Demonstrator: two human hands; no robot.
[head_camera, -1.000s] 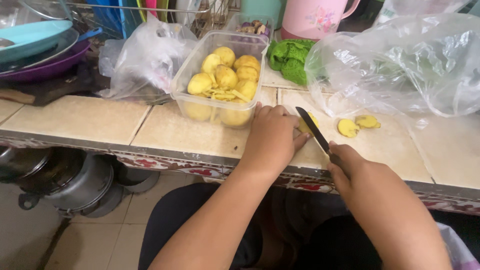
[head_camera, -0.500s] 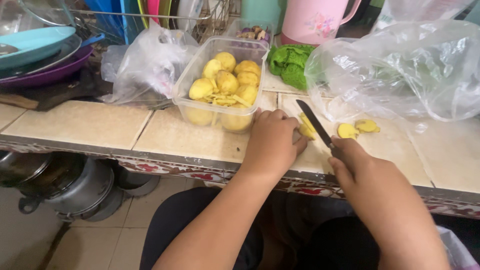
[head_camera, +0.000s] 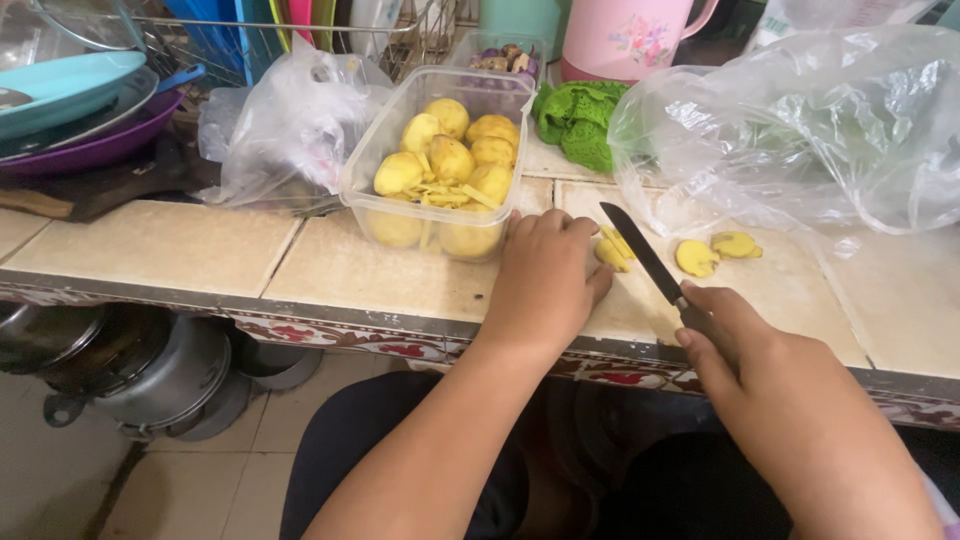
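Tiled surface (head_camera: 160, 245) runs across the view, with pots stored on the floor beneath it. At the back stand a dish rack, stacked plates (head_camera: 60, 110), a pink jug (head_camera: 625, 35) and a green cloth (head_camera: 580, 120). A crumpled clear plastic bag (head_camera: 800, 130) lies at the right rear; a smaller one (head_camera: 280, 130) lies at the left of a clear plastic container (head_camera: 440, 165) filled with peeled yellow pieces and strips.

The left hand (head_camera: 545, 285) rests palm-down on the surface just in front of the container, fingers curled over a yellow piece (head_camera: 610, 250) that shows at the fingertips. The right hand (head_camera: 760, 370) is clenched around the handle of a dark-bladed knife (head_camera: 640, 250). The blade points away from the person, and its edge lies just beside the held piece and close to the left fingertips. Two cut slices (head_camera: 715, 250) lie on the bare tile to the right of the blade.

Hazards, as judged from this position:
- The blade is close to the left fingertips; a slip on the smooth tile could nick them.
- The piece is small and rounded; it could roll under pressure.
- No board is under the cut, so the edge could skid on the tile.
- The work sits near the front edge; slices could drop to the floor.
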